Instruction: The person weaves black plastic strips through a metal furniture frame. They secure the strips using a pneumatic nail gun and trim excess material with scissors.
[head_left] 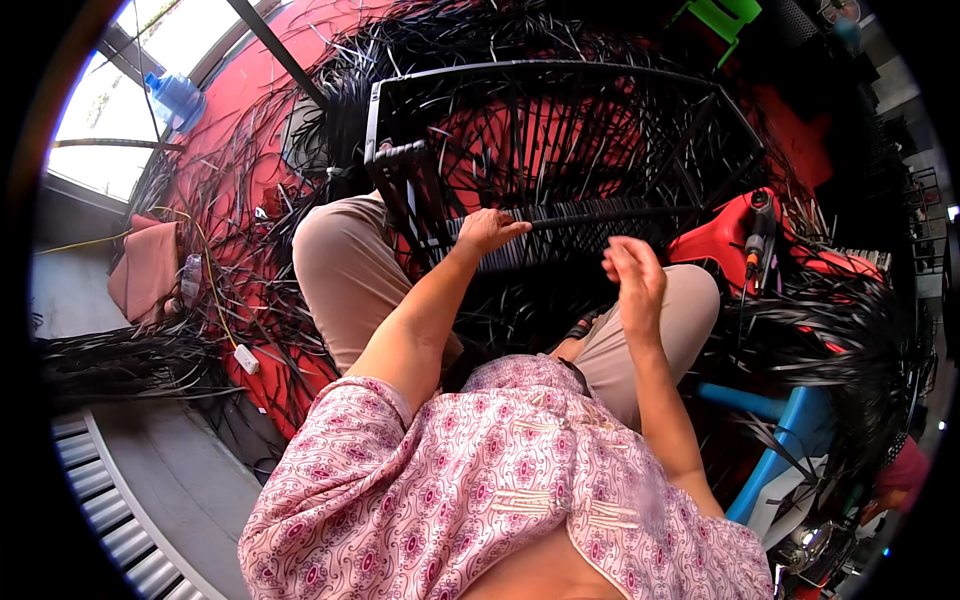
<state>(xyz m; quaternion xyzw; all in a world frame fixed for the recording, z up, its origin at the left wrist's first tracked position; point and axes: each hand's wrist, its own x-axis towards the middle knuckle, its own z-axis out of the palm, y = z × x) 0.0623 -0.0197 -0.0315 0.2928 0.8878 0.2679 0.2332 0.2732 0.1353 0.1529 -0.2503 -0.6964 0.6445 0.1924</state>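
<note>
A black furniture frame (560, 66) stands before my knees, with dark strips woven closely across its near side as a woven panel (580, 213). My left hand (487, 232) lies over the near rail of the frame, knuckles up, fingers bent down onto it and one digit pointing right along the rail. Raised just right of the panel, apart from the frame, my right hand (637, 280) has loosely bent fingers with gaps between them. Nothing shows in that hand. The underside of the panel is in deep shadow.
Loose black strips (790, 325) cover much of the red floor. At right are a red plastic stool (735, 240) with a power tool (760, 235) on it and a blue plastic piece (790, 440). A power strip (246, 358) on a yellow cord and a water jug (175, 100) lie left.
</note>
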